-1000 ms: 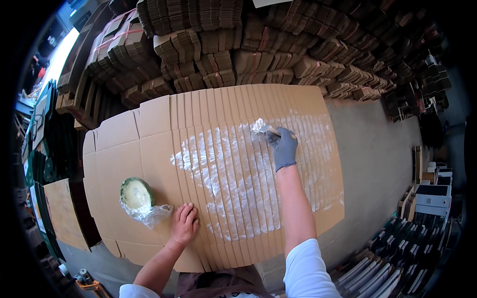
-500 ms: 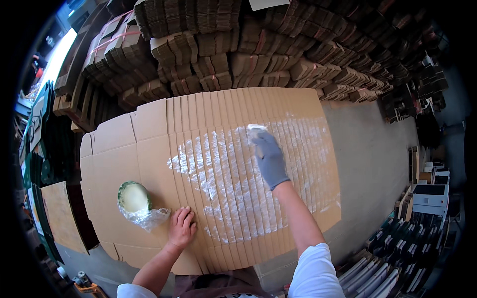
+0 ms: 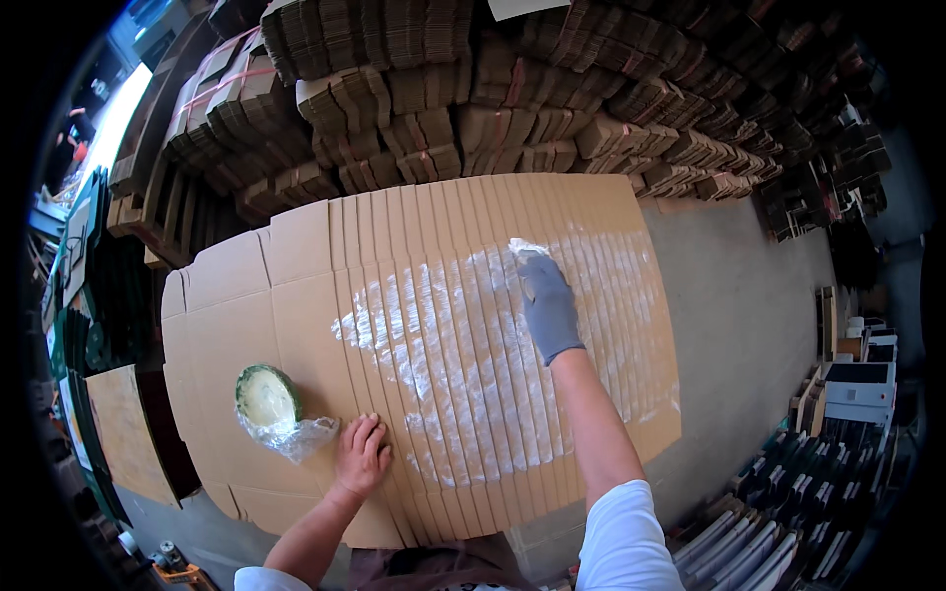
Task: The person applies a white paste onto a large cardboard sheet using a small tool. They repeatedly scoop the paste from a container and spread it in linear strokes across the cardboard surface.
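Observation:
Overlapping brown cardboard sheets lie fanned out before me, with white, wet-looking paste smeared across their stepped edges. My right hand, in a grey glove, is closed on a small white paste-covered pad and presses it against the far part of the smeared area. What the pad is made of cannot be made out. Bare, my left hand rests on the near edge of the sheets, fingers laid on the cardboard. Just left of it stands a green-rimmed bowl of cream-white paste, clear plastic film bunched at its near side.
Bundled stacks of folded cardboard rise beyond the sheets. A wooden board stands at the left. Grey floor shows on the right, with a grey-white machine and racked dark pieces farther over.
My right hand has moved a little to the right with the white pad, across the pasted strips. My left hand stays in place on the cardboard.

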{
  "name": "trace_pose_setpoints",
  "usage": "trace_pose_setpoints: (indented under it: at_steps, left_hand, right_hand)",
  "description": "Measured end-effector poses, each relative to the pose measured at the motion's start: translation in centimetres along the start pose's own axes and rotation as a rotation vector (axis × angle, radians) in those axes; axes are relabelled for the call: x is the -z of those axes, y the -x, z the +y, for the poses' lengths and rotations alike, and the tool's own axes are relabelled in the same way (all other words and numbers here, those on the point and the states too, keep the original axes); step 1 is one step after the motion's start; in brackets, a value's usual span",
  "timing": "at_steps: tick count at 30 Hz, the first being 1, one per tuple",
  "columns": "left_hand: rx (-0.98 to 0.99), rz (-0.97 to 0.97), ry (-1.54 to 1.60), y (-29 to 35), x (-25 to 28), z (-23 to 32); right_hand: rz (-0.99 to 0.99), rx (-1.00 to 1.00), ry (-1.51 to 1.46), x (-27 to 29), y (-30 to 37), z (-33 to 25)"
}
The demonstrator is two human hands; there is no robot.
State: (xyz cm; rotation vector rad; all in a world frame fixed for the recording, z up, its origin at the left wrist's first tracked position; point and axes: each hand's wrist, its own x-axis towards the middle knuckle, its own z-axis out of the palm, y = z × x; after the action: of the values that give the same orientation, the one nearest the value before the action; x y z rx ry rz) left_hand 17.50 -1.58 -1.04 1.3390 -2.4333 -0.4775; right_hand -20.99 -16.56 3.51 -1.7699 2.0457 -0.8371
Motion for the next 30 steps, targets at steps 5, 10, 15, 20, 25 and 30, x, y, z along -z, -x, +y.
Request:
trace_pose_setpoints:
  at_steps: [5, 10, 15, 20, 25, 30]
  left_hand:
    - [0.010, 0.003, 0.006, -0.3, -0.3, 0.1]
    - [0.009, 0.011, 0.001, 0.4, -0.3, -0.2]
    - [0.007, 0.001, -0.008, 0.0, -0.5, 0.0]
    - [0.021, -0.024, -0.006, 0.3, -0.3, 0.0]
    - [-0.003, -0.002, -0.009, 0.3, -0.5, -0.2]
    - [0.033, -0.037, 0.003, 0.5, -0.4, -0.2]
  right_hand:
    - [0.007, -0.007, 0.039, -0.2, -0.3, 1.5]
    - [0.013, -0.047, 0.056, 0.1, -0.3, 0.5]
    - [0.080, -0.046, 0.098, 1.7, -1.5, 4.7]
    - [0.039, -0.053, 0.010, 1.2, -0.7, 4.0]
    - [0.102, -0.109, 0.068, 2.5, -1.6, 5.0]
    - [0.128, -0.042, 0.076, 1.6, -1.8, 6.8]
